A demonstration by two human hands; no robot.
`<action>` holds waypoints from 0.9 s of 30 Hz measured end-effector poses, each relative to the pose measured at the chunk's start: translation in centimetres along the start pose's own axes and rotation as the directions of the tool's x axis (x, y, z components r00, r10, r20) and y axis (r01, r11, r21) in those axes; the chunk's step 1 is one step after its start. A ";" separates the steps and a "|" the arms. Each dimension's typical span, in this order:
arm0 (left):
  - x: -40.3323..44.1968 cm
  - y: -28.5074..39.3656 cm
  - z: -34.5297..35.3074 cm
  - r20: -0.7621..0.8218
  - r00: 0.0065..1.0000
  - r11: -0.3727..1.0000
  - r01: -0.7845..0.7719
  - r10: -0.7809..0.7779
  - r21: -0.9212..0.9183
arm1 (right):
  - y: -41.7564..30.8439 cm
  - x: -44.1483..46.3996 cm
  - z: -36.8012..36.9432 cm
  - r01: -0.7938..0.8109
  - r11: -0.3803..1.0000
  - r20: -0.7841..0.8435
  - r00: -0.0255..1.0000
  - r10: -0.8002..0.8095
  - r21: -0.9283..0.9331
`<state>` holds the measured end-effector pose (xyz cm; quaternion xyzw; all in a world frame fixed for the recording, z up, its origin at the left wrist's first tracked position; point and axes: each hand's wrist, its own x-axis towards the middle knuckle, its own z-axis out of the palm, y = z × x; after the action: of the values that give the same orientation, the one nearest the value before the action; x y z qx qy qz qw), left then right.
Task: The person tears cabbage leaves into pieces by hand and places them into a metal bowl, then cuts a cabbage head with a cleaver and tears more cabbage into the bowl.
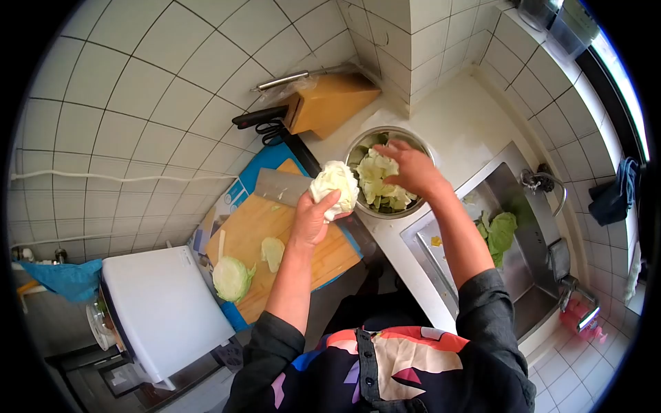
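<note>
My left hand (311, 221) grips a pale, partly stripped piece of cabbage (335, 187) just left of a metal bowl (387, 215). Over that bowl hovers my right hand (414, 169), its fingers apart and nothing visible between them. Torn cabbage leaves (376, 177) fill the bowl. Below my left hand, a wooden cutting board (310, 258) bears a cut cabbage half (233, 279) and a small cabbage slice (273, 254). A cleaver (281, 187) lies across the board's far edge; the cabbage piece hides part of it.
Right of the counter (454, 113) is a sink (527, 279) with green outer leaves (500, 234) and a faucet (551, 182). A knife block (330, 103) with a black-handled knife stands by the tiled wall. A white appliance (165, 310) borders the board's left side.
</note>
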<state>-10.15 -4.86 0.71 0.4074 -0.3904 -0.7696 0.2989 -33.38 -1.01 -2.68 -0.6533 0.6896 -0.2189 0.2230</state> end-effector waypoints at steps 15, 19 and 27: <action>1.4 -0.7 1.8 0.106 0.988 0.985 0.099 -0.114 0.139 | -4.4 -1.4 0.4 0.001 0.808 -0.248 0.952 0.180 0.590; 1.3 -1.0 2.9 0.095 0.992 0.977 0.060 -0.080 0.204 | -2.4 -0.4 1.8 -0.087 0.396 -0.179 0.789 0.588 0.914; 1.2 -0.7 2.5 0.069 0.987 0.976 0.128 -0.143 0.179 | 0.6 -1.6 2.9 -0.094 0.985 -0.324 0.936 0.138 0.148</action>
<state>-12.97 -4.54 0.56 0.4258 -0.4391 -0.7673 0.1929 -32.05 0.58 -5.33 -0.5490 0.7391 -0.3569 0.1578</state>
